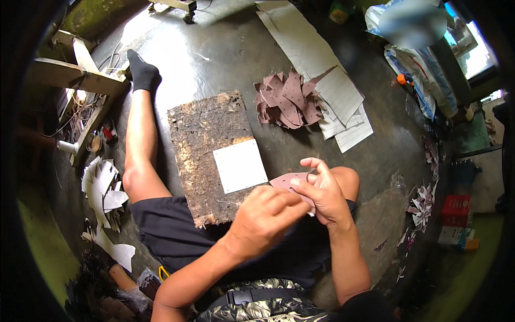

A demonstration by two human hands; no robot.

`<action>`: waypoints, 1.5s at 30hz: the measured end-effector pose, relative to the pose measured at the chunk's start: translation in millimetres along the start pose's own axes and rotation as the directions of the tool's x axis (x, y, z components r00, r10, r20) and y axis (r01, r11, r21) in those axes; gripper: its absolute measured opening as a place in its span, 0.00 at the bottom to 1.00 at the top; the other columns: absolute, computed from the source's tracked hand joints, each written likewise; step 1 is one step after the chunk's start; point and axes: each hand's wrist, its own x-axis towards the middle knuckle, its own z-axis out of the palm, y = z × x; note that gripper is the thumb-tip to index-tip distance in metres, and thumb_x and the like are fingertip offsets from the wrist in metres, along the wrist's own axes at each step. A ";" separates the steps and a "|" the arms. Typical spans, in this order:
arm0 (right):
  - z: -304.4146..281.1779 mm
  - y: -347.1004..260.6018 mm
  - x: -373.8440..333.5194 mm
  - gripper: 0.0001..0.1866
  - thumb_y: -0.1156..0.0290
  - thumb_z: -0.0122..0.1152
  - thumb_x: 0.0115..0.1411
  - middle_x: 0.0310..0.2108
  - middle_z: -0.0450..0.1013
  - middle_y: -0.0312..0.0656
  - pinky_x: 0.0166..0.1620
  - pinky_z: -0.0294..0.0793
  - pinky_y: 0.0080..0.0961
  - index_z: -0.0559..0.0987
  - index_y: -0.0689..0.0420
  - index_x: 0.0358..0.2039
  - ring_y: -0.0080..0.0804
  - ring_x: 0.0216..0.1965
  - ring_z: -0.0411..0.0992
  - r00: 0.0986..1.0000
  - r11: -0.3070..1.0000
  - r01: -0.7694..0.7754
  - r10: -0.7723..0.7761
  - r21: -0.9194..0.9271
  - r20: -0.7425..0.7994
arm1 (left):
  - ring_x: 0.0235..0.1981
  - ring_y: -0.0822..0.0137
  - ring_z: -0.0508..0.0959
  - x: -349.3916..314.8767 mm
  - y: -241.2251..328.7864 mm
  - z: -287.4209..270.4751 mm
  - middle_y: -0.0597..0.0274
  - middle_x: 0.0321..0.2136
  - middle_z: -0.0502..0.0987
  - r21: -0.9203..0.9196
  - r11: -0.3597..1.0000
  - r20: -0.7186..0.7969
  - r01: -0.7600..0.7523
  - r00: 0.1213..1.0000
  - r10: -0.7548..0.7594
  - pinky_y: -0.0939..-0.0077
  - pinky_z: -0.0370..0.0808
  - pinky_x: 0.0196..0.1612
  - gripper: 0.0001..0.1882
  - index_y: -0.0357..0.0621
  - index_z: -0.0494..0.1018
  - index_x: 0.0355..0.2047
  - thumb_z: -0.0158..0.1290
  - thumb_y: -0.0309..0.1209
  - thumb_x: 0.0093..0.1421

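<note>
In my right hand [324,196] is a dusty-pink cut piece [282,180] of thin sheet material, dotted with dark holes. The thumb presses on its face while the index finger is raised and curled. My left hand [264,214] is closed against the lower edge of the same piece, covering part of it. A small white bit shows by its fingertips; what they pinch is hidden. In front of my lap lies a rough, worn brown board [206,126]. On its right side rests a white square plate [240,165] with small dots along its edges.
Beyond the board, similar pink pieces [287,99] form a heap beside long pale sheets [316,59]. White scraps [102,185] lie left of my leg, near a wooden frame [80,75]. More scraps [421,206] and a red box [456,210] are at the right.
</note>
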 end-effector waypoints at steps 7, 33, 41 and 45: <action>-1.8 -52.0 31.9 0.18 0.84 0.70 0.73 0.46 0.77 0.32 0.46 0.78 0.16 0.78 0.58 0.60 0.16 0.43 0.75 0.793 0.775 0.605 -0.607 -0.185 0.049 | 0.56 0.57 0.84 -21.3 17.5 -3.5 0.60 0.52 0.85 -0.048 0.999 -0.006 0.013 1.000 -0.014 0.55 0.78 0.61 0.23 0.46 0.84 0.61 0.70 0.27 0.66; -116.2 75.3 135.4 0.22 0.75 0.66 0.79 0.66 0.77 0.46 0.60 0.79 0.31 0.77 0.62 0.70 0.38 0.65 0.77 0.745 0.411 0.408 -0.666 -0.815 0.037 | 0.66 0.37 0.82 -334.6 -223.1 -344.9 0.32 0.63 0.84 0.144 -0.199 -0.762 0.969 -0.020 -0.648 0.50 0.78 0.70 0.44 0.32 0.79 0.66 0.74 0.52 0.60; -102.7 83.5 132.7 0.22 0.80 0.65 0.76 0.64 0.79 0.45 0.65 0.79 0.33 0.78 0.62 0.68 0.37 0.65 0.78 0.767 0.484 0.433 -0.641 -0.761 0.029 | 0.66 0.40 0.83 -380.8 -249.1 -335.9 0.37 0.62 0.84 0.115 0.143 -0.882 0.983 0.167 -0.441 0.50 0.78 0.69 0.38 0.34 0.78 0.65 0.76 0.42 0.60; -75.4 82.1 121.7 0.17 0.76 0.72 0.69 0.60 0.80 0.45 0.63 0.80 0.36 0.84 0.59 0.58 0.39 0.60 0.79 0.680 0.333 0.476 -0.726 -0.814 0.101 | 0.63 0.49 0.85 -437.1 -277.9 -363.4 0.40 0.64 0.84 0.116 0.211 -0.876 0.971 0.199 -0.438 0.59 0.78 0.68 0.29 0.31 0.77 0.71 0.65 0.30 0.72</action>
